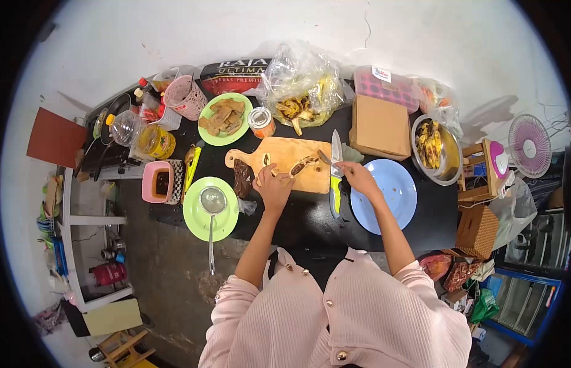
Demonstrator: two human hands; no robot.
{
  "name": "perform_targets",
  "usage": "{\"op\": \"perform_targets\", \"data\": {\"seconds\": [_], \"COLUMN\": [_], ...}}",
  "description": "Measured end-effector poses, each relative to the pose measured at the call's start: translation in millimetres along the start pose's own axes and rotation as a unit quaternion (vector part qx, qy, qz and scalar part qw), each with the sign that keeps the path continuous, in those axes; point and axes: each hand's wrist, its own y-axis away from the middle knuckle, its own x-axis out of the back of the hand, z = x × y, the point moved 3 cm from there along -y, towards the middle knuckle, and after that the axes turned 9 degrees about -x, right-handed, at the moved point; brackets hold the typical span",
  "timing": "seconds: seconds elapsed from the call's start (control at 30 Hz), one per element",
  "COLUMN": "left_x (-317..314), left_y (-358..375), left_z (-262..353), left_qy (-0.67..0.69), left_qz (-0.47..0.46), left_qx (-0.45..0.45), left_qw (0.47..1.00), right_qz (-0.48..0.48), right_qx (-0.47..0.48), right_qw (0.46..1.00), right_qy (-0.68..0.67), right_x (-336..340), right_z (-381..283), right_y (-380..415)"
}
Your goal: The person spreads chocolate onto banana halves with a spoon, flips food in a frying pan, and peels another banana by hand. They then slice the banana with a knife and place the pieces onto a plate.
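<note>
On the wooden cutting board [279, 149], my left hand [274, 191] has its fingers bent over a small pale banana piece [266, 159] whose tip shows past them. My right hand [358, 176] grips a metal spoon [324, 158], its bowl over the right part of the board. Near the spoon lies a split banana piece [305, 164] with dark brown filling. A dark brown chocolate packet [242, 178] touches the board's left end. At its right edge rests a knife [336, 175] with a yellow-green handle. Under my right forearm is a blue plate [393, 193].
A green plate [195, 214] bears a strainer [213, 201]. Behind the board stand a can [261, 122], a plate of flat brown pieces [224, 141], and a plastic bag [297, 80]. To the right are a cardboard box [379, 126] and a metal bowl [452, 165] of peeled bananas.
</note>
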Motion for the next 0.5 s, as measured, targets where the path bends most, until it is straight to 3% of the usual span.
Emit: {"op": "perform_targets", "data": {"seconds": [0.07, 0.17, 0.3, 0.33, 0.5], "left_x": [1.1, 1.7, 2.0, 1.9, 0.4], "left_y": [-0.7, -1.0, -1.0, -0.6, -0.3], "left_z": [1.1, 1.3, 2.0, 1.8, 1.2], "left_qy": [0.004, 0.000, 0.000, 0.009, -0.004], "left_qz": [-0.011, -0.016, -0.023, -0.017, -0.015], "left_qx": [0.015, 0.013, 0.018, 0.016, 0.019], "left_qw": [1.000, 1.000, 1.000, 1.000, 1.000], "right_qz": [-0.007, -0.017, 0.047, 0.019, 0.073], "right_qx": [0.026, -0.015, -0.003, -0.061, 0.047], "right_qw": [1.000, 1.000, 0.998, 0.998, 0.995], "right_qy": [0.008, -0.011, -0.043, -0.014, 0.043], "right_x": [-9.1, -19.7, -38.3, -32.8, -65.4], "right_z": [6.6, -4.2, -12.7, -32.5, -51.8], "right_y": [0.7, 12.0, 20.9, 31.4, 49.1]}}
